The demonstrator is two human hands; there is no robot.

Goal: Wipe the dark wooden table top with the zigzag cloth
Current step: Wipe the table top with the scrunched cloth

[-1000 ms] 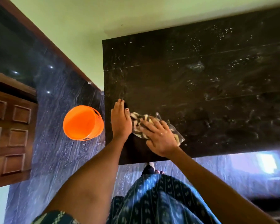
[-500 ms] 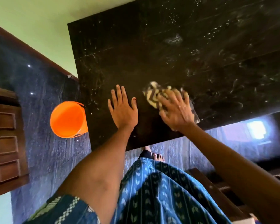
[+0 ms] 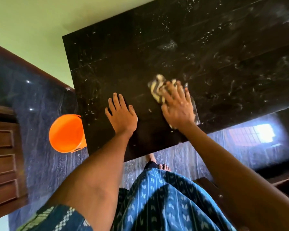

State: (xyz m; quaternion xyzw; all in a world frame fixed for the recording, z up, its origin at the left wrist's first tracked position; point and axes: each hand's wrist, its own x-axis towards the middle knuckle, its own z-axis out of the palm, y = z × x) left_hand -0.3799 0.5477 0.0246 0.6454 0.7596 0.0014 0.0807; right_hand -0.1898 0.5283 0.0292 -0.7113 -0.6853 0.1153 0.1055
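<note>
Counter (image 3: 207,47), dark, frame centre: right hand (image 3: 177,105) flat, pressing cloth (image 3: 157,90); left hand (image 3: 122,114) released, fingers spread on top. Bucket (image 3: 65,132), left.

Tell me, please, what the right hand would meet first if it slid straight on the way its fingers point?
The zigzag cloth already under the right hand; beyond it, only bare wet table top seems to lie ahead, as far as this view shows.

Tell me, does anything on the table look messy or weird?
Yes. The table has white specks and smeary streaks across its far and right parts, beyond the cloth, so it looks wet or unwiped there. Nothing looks broken or tipped. The right hand presses the cloth; the left hand lies flat.
</note>
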